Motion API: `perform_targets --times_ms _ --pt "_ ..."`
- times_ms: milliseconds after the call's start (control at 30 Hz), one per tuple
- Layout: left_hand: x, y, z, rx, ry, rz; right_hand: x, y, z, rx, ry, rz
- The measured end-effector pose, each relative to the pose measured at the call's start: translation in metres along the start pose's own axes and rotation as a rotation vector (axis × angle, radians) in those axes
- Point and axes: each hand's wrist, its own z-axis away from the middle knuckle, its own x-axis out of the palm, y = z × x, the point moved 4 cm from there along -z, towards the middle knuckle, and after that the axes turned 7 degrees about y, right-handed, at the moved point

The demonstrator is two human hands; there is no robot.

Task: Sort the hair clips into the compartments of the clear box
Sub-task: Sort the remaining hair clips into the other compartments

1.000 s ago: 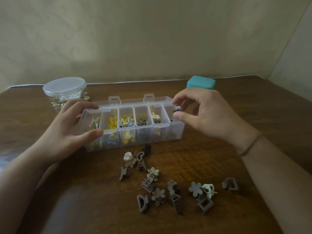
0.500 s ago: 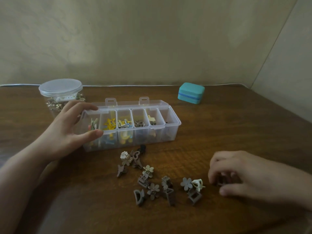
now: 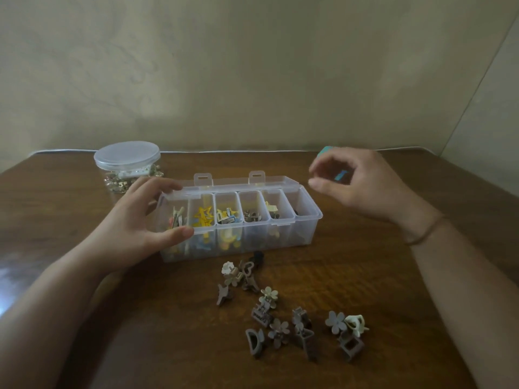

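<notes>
Clear box (image 3: 280, 234) with six compartments, left hand (image 3: 140, 223) gripping its end, right hand (image 3: 362, 183) loosely curled, holding nothing visible, loose hair clips (image 3: 276, 331) on worktop (image 3: 393, 276), no readable writing.

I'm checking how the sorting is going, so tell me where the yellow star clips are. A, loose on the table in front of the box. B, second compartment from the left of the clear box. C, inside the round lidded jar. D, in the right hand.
B: the yellow star clips lie in the box's second compartment from the left.
</notes>
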Motion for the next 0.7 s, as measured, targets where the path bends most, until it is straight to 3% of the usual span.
perform_targets --times_ms 67,167,233,367,567,600,700 --pt "0.000 -0.002 -0.001 -0.009 0.003 0.011 -0.004 -0.012 0.016 -0.050 -0.331 -0.019" --pt "0.001 -0.005 -0.001 -0.008 -0.001 0.007 0.004 -0.025 0.053 0.108 -0.993 0.020" --pt "0.002 -0.005 0.000 -0.005 -0.001 0.006 0.016 -0.029 0.070 0.156 -1.220 0.155" --pt "0.001 -0.005 -0.001 -0.012 -0.011 0.004 0.034 -0.036 0.074 0.056 -1.176 0.208" --pt "0.001 -0.003 0.000 -0.013 -0.023 0.003 0.020 -0.033 0.049 -0.027 -0.835 0.134" --pt "0.001 -0.003 0.000 -0.018 -0.024 0.002 0.019 -0.032 0.049 -0.004 -0.859 0.106" --pt "0.001 -0.003 0.000 -0.021 -0.026 0.000 0.024 -0.031 0.062 0.113 -1.137 0.084"
